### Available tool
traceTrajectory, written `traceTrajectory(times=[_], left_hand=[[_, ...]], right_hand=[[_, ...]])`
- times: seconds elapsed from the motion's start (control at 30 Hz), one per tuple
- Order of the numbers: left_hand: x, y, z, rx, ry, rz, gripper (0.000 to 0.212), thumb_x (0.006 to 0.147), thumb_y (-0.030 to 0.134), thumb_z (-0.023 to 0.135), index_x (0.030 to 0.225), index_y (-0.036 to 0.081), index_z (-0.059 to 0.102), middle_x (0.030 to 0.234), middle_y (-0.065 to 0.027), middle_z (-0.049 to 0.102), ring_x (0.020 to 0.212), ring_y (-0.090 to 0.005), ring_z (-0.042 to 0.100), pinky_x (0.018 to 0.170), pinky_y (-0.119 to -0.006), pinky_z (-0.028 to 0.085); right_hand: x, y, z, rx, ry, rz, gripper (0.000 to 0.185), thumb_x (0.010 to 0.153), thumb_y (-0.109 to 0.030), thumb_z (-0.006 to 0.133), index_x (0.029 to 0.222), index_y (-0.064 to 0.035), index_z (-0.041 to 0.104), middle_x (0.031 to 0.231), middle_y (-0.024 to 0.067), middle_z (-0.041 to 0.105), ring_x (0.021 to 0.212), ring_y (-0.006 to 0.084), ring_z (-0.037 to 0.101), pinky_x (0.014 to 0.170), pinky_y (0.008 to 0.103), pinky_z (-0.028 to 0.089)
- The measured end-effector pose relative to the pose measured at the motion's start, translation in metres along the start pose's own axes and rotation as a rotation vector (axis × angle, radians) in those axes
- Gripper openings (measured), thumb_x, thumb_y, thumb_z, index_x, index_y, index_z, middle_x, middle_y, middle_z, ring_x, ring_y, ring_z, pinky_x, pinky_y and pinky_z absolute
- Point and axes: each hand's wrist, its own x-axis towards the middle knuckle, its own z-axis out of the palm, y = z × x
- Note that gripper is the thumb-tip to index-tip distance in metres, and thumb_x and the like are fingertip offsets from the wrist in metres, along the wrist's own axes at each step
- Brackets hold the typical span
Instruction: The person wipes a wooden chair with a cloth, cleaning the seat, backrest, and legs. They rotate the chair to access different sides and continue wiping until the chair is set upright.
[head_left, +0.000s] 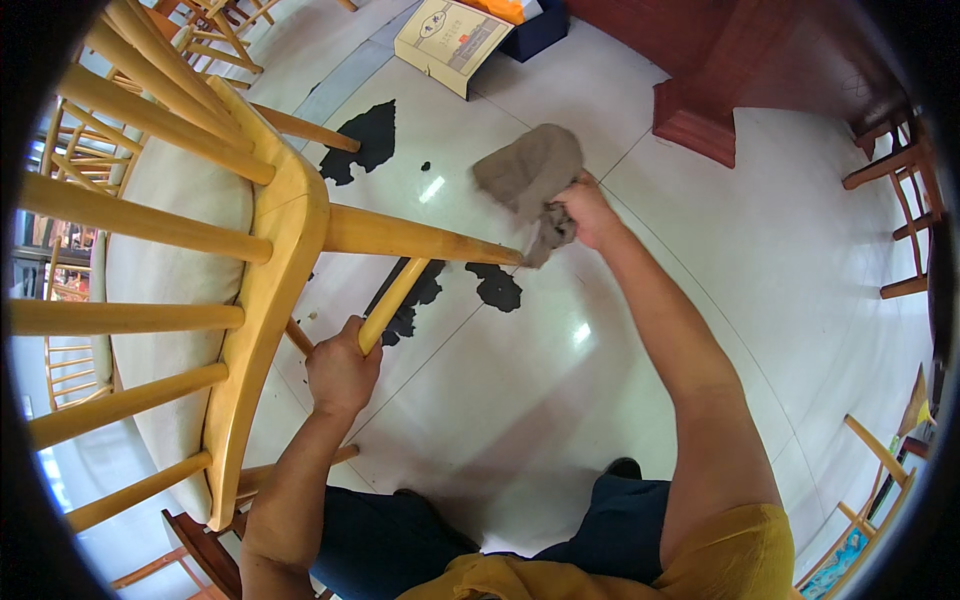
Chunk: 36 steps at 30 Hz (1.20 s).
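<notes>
A light wooden chair (289, 217) with a spindle back and a beige seat cushion (176, 300) stands tilted on my left. My left hand (343, 367) is closed around a stretcher bar (392, 306) between its legs. In my right hand (590, 212) is a crumpled grey-brown cloth (534, 166), slightly blurred. A lower fold of that cloth is at the tip of the nearest chair leg (427, 234); whether it touches the leg I cannot tell. Torn black patches (495, 287) lie on the floor under the legs, and a larger black piece (373, 139) is by another leg.
A cream printed box lid (452, 41) leans by a dark blue box (536, 31) at the top. Dark red wooden furniture (694, 120) stands at the upper right. More wooden chairs (217, 37) are at the upper left, with another chair (862, 517) at the lower right. Pale tiles (750, 300) cover the floor.
</notes>
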Motion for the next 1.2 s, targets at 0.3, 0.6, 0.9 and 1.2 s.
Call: traceTrajectory(times=[0.3,0.6,0.9,1.2], left_hand=[[-0.004,-0.002,0.004,0.02,-0.044,-0.072,0.017,0.083,0.022,0.071,0.094,0.013,0.062,0.067,-0.0109,0.066,0.065,-0.0342,0.067,0.064,-0.049,0.053],[-0.003,0.001,0.004,0.062,-0.014,-0.058,0.018,0.082,0.02,0.071,0.093,0.012,0.061,0.067,-0.011,0.066,0.066,-0.0363,0.066,0.064,-0.049,0.054],[-0.005,-0.001,0.003,0.002,-0.052,-0.078,0.018,0.086,0.023,0.069,0.094,0.009,0.061,0.072,-0.0155,0.067,0.071,-0.0382,0.067,0.065,-0.051,0.053],[-0.004,-0.004,0.004,0.041,-0.024,-0.038,0.019,0.083,0.022,0.07,0.096,0.011,0.063,0.068,-0.013,0.068,0.065,-0.0344,0.068,0.066,-0.047,0.056]], right_hand=[[-0.02,0.081,0.03,-0.59,-0.29,0.165,0.055,0.08,-0.014,0.072,0.13,-0.0037,0.053,0.1,0.0113,0.068,0.086,0.0231,0.065,0.071,0.0364,0.052],[0.001,0.104,0.053,-0.628,-0.245,0.029,0.049,0.084,-0.014,0.072,0.129,-0.002,0.057,0.118,0.0106,0.067,0.107,0.0193,0.063,0.095,0.0319,0.05],[-0.066,-0.016,0.129,-0.421,-0.582,-0.334,0.045,0.083,-0.008,0.076,0.124,-0.0021,0.058,0.113,0.0075,0.067,0.102,0.0154,0.061,0.094,0.0325,0.05],[-0.048,0.006,0.107,-0.337,-0.591,-0.189,0.048,0.082,-0.008,0.078,0.125,-0.0015,0.059,0.113,0.0067,0.068,0.105,0.0157,0.062,0.093,0.0325,0.051]])
